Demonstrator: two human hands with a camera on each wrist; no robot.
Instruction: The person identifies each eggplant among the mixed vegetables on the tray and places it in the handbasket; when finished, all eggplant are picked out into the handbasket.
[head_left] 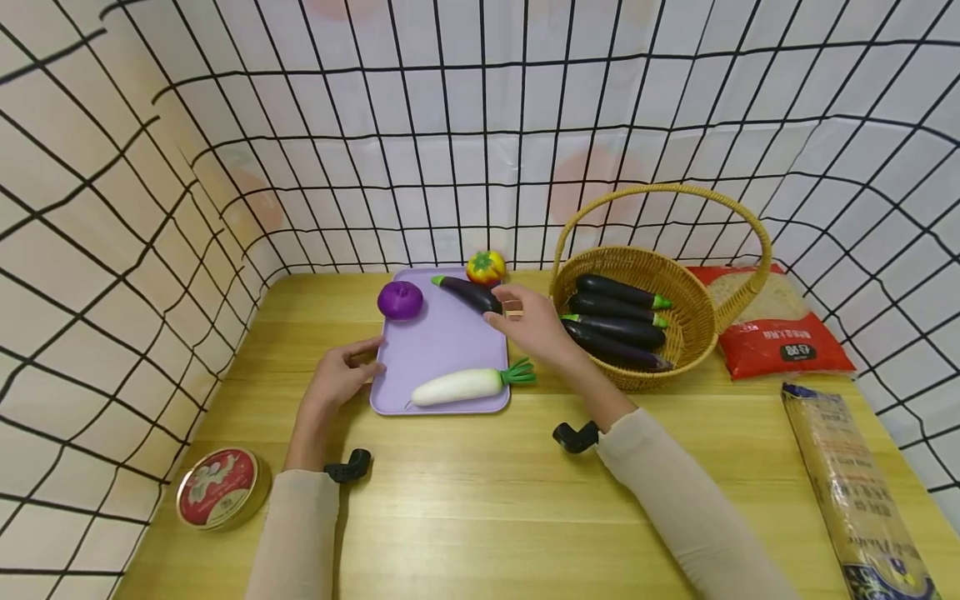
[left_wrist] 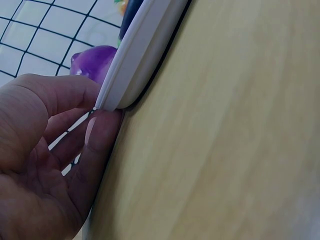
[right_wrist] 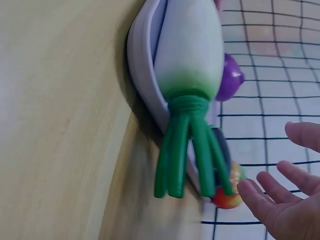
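On the lilac tray (head_left: 450, 346) lie a purple onion (head_left: 401, 300), a white radish (head_left: 461, 387) with green leaves and a dark eggplant (head_left: 468, 293). A yellow-red bell pepper (head_left: 486, 267) sits at the tray's back right corner. My left hand (head_left: 341, 372) holds the tray's left rim between thumb and finger; the left wrist view shows the digits on either side of the rim (left_wrist: 135, 55). Beside the eggplant's dark end is my right hand (head_left: 536, 321). In the right wrist view its fingers (right_wrist: 275, 190) are spread, with nothing held between them.
A wicker basket (head_left: 697, 292) with a tall handle and several eggplants (head_left: 618, 331) stands right of the tray. Farther right lie a red-and-clear food bag (head_left: 780, 342) and a long pasta packet (head_left: 855, 483). A round tin (head_left: 221, 489) is at front left. Black wire grid (head_left: 480, 133) surrounds the table.
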